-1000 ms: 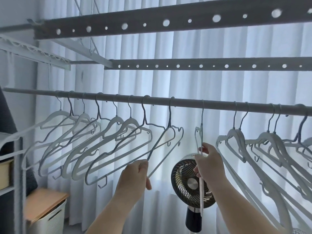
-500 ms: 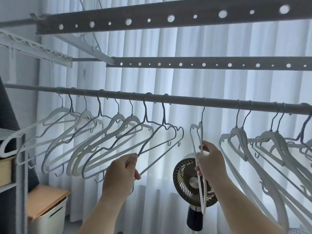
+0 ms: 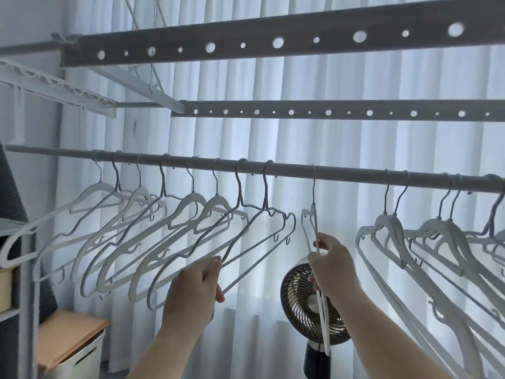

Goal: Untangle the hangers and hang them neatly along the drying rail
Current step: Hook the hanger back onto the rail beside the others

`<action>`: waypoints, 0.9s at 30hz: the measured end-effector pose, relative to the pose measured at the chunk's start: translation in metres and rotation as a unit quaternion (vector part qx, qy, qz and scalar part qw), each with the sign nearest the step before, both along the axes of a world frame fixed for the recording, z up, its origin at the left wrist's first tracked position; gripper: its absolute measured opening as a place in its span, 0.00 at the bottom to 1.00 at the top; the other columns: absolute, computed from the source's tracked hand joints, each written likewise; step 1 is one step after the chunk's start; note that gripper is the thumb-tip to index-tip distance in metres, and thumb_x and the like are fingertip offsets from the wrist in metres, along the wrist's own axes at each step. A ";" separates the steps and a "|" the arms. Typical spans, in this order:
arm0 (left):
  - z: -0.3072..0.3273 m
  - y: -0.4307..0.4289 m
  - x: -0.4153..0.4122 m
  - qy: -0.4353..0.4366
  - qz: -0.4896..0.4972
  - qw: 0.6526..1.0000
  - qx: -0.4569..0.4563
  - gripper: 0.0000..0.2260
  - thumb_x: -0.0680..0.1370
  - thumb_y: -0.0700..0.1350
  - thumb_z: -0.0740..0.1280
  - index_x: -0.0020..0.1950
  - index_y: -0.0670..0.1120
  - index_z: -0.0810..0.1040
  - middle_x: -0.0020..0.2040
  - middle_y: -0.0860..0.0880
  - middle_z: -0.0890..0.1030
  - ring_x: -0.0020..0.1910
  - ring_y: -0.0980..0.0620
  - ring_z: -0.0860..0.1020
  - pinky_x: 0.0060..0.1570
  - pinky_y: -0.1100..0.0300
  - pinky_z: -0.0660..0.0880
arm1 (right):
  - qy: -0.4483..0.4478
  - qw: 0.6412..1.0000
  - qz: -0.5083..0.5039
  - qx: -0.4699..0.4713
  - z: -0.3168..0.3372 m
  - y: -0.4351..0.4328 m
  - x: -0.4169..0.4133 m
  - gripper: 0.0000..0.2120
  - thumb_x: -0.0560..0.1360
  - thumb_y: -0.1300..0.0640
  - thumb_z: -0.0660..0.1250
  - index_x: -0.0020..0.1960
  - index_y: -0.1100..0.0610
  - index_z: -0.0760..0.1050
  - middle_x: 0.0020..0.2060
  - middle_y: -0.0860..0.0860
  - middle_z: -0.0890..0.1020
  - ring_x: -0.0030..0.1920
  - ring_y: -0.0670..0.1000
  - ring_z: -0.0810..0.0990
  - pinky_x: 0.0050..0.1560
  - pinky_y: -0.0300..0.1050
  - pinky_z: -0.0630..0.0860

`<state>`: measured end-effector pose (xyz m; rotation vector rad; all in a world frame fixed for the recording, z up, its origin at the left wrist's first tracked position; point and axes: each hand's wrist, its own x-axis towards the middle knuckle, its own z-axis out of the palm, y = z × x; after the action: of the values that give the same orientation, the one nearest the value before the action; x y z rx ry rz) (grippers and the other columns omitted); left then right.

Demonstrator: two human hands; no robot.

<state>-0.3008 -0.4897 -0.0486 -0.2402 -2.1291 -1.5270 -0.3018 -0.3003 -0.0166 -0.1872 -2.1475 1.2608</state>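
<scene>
Laundry room: a person's left hand [image 3: 196, 285] pinches the lower corner of a thin grey hanger [image 3: 264, 192] at the end of the spaced row on the drying rail [image 3: 341, 175]. The right hand [image 3: 332, 269] curls its fingers round a white hanger [image 3: 314, 187] hanging edge-on. Both look light, stiff and smooth, best steered by shoulder or bar. The overlapping hangers at right [image 3: 393, 231] seem likeliest to snag, and a fan [image 3: 297, 305] stands behind.

Daylight is glowing through white pleated curtains [image 3: 328, 149] far behind. A round fan [image 3: 297, 296] is standing just below the right hand [image 3: 332, 272]. A wooden-lidded white bin [image 3: 79, 359] is sitting low, left of the left hand [image 3: 191, 291]; perforated bars [image 3: 300, 112] are running above both.
</scene>
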 end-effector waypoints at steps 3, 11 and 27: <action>0.000 -0.001 0.000 0.004 0.004 1.000 -0.011 0.09 0.79 0.43 0.58 0.42 0.54 0.72 0.22 0.51 0.75 0.15 0.56 0.66 0.24 0.64 0.64 | -0.006 1.000 0.010 0.005 0.001 -0.010 -0.002 0.20 0.75 0.69 0.54 0.65 0.61 0.67 0.49 0.51 0.71 0.25 0.50 0.71 0.24 0.39 0.68; -0.003 -0.005 0.001 -0.001 -0.001 1.000 -0.021 0.16 0.79 0.45 0.57 0.32 0.58 0.66 0.28 0.51 0.79 0.22 0.54 0.67 0.32 0.57 0.69 | -0.033 0.998 -0.022 0.040 0.006 -0.037 -0.005 0.22 0.76 0.67 0.53 0.70 0.63 0.62 0.67 0.57 0.68 0.61 0.57 0.72 0.56 0.41 0.67; 0.005 -0.004 0.025 0.201 0.002 0.976 -0.089 0.26 0.66 0.60 0.54 0.49 0.45 0.81 0.46 0.55 0.76 0.50 0.51 0.73 0.53 0.59 0.68 | 0.127 0.964 -0.158 0.174 0.006 0.000 0.071 0.15 0.75 0.61 0.62 0.61 0.55 0.74 0.57 0.47 0.74 0.40 0.44 0.72 0.47 0.37 0.65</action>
<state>-0.2759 -0.4938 -0.0439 -0.5565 -1.9329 -1.1659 -0.2304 -0.3007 -0.0109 -0.1966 -1.9802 0.6748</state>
